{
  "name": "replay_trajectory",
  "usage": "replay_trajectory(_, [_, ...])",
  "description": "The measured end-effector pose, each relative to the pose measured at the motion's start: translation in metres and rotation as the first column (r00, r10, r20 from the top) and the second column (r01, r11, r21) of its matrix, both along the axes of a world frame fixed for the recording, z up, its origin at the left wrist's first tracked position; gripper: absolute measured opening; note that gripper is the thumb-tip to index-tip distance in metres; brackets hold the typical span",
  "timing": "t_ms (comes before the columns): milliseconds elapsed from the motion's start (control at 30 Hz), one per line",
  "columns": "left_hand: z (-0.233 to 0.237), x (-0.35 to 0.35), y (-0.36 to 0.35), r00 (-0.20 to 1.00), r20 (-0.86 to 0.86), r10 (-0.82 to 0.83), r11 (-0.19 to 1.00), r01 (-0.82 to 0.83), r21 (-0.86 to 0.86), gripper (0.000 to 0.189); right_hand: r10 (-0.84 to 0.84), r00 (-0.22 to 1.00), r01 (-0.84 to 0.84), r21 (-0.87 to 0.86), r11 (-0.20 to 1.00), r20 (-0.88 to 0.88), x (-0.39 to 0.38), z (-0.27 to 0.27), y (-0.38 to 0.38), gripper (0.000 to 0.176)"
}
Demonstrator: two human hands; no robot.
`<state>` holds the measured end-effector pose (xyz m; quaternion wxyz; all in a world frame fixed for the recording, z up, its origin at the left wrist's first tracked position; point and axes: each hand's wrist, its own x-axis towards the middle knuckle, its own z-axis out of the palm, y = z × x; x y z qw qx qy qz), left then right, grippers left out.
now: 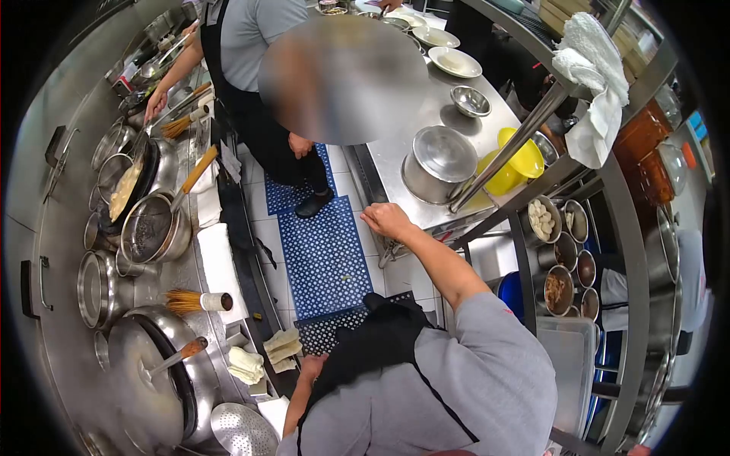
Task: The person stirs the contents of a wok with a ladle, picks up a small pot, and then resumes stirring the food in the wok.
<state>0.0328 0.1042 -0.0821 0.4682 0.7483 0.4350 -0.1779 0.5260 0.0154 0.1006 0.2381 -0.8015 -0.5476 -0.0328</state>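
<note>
My right hand is raised in front of me with its fingers curled in; nothing shows in it. Close beyond it is the edge of a steel table, which bears a lidded steel pot. Low at my left side is my left hand, by the stove counter; its fingers are mostly hidden. Nearest to it are folded cloths on the counter edge. Further left, a wok holds a ladle with a wooden handle, and steam or blur covers part of it.
A co-worker in a black apron stands ahead, one hand holding a tilted pan with pale food. A perforated skimmer and bamboo brush lie on the left. Blue mats cover the floor. A rack with food containers stands right.
</note>
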Motion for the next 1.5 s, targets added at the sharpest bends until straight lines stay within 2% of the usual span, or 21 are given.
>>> replay_trajectory(133, [0.026,-0.011,-0.007,0.998,0.069,0.0,0.996,0.006,-0.092,0.033,-0.035,0.999,0.036,-0.056,0.998,0.025,-0.018,0.006,-0.009,0.027])
replay_trajectory(200, [0.011,-0.018,-0.004,0.979,0.142,-0.146,0.989,0.146,0.016,0.027,-0.054,0.997,0.058,-0.084,0.995,0.047,-0.021,0.008,-0.006,0.028])
replay_trajectory(233, [-0.003,-0.025,0.004,0.933,0.18,-0.313,0.945,0.287,0.156,0.024,-0.062,0.996,0.068,-0.098,0.993,0.062,-0.021,0.01,-0.004,0.028])
replay_trajectory(300, [-0.017,-0.028,0.002,0.995,-0.025,-0.099,0.995,0.099,0.003,0.015,-0.069,0.995,0.079,-0.137,0.987,0.078,-0.02,0.013,-0.004,0.028])
replay_trajectory(400, [0.013,-0.017,0.003,1.0,-0.005,-0.004,0.995,0.005,0.099,0.013,-0.077,0.994,0.09,-0.175,0.98,0.079,-0.019,0.012,0.0,0.029])
replay_trajectory(433, [-0.002,-0.02,0.006,1.0,0.02,0.011,0.993,-0.013,0.114,0.011,-0.079,0.993,0.093,-0.181,0.979,0.084,-0.02,0.01,-0.001,0.029])
replay_trajectory(533, [-0.004,-0.011,0.006,0.998,0.044,-0.054,0.968,0.042,0.247,0.006,-0.047,0.996,0.06,-0.18,0.982,0.074,-0.017,0.008,-0.004,0.026])
replay_trajectory(667, [0.028,0.023,-0.001,1.0,-0.024,-0.011,1.0,0.011,0.018,0.015,-0.043,0.998,0.049,-0.187,0.981,0.035,-0.011,0.003,-0.003,0.019])
replay_trajectory(700, [0.029,0.028,-0.005,0.994,0.109,0.03,1.0,-0.03,0.002,0.017,-0.034,0.999,0.037,-0.172,0.984,0.022,-0.013,0.005,-0.005,0.018])
replay_trajectory(800, [0.046,0.054,-0.013,0.99,0.133,0.046,0.999,-0.044,-0.014,0.017,-0.017,1.0,0.018,-0.18,0.984,0.007,-0.01,0.001,-0.006,0.015])
replay_trajectory(933, [0.018,0.07,-0.015,0.989,0.145,0.042,0.999,-0.04,-0.014,0.016,0.006,1.0,-0.003,-0.192,0.981,0.017,-0.006,0.001,-0.005,0.013])
replay_trajectory(967, [-0.011,0.067,-0.012,0.991,0.066,0.115,0.985,-0.105,-0.134,0.017,0.012,1.0,-0.008,-0.19,0.982,0.02,-0.006,0.001,-0.005,0.012])
replay_trajectory(1067, [-0.006,0.072,-0.013,0.987,0.161,0.015,1.0,-0.014,-0.007,0.017,0.017,1.0,-0.016,-0.172,0.985,0.005,-0.007,0.002,-0.006,0.016])
replay_trajectory(1167, [0.026,0.076,-0.019,0.987,0.089,0.136,0.988,-0.128,-0.088,0.018,0.037,0.998,-0.047,-0.227,0.973,-0.045,-0.008,0.012,-0.004,0.022])
replay_trajectory(1267, [0.006,0.056,-0.026,0.989,0.075,0.131,0.991,-0.131,0.001,0.02,0.042,0.997,-0.057,-0.23,0.972,-0.071,-0.008,0.016,-0.004,0.026])
replay_trajectory(1300, [0.04,0.065,-0.032,0.977,-0.023,0.21,0.977,-0.211,-0.022,0.022,0.042,0.998,-0.053,-0.232,0.971,-0.054,-0.007,0.013,-0.003,0.025])
replay_trajectory(1333, [0.02,0.054,-0.035,0.96,-0.023,0.278,0.958,-0.279,-0.064,0.026,0.061,0.997,-0.069,-0.233,0.97,-0.039,-0.005,0.009,-0.003,0.025])
replay_trajectory(1367, [0.012,0.046,-0.037,0.991,0.013,0.13,0.991,-0.131,0.011,0.031,0.097,0.995,-0.1,-0.234,0.967,-0.026,-0.004,0.004,-0.001,0.025])
replay_trajectory(1400, [0.019,0.05,-0.039,0.981,-0.148,0.128,0.991,-0.133,-0.019,0.034,0.1,0.994,-0.107,-0.301,0.948,-0.038,-0.002,-0.001,0.0,0.026])
replay_trajectory(1433, [0.027,0.048,-0.045,0.991,-0.109,0.072,0.997,-0.07,0.024,0.039,0.104,0.994,-0.108,-0.363,0.926,-0.031,-0.003,0.002,0.002,0.027])
replay_trajectory(1500, [0.039,0.051,-0.055,0.962,-0.235,0.141,0.987,-0.155,-0.043,0.045,0.133,0.989,-0.149,-0.431,0.89,-0.067,-0.011,0.005,0.003,0.025])
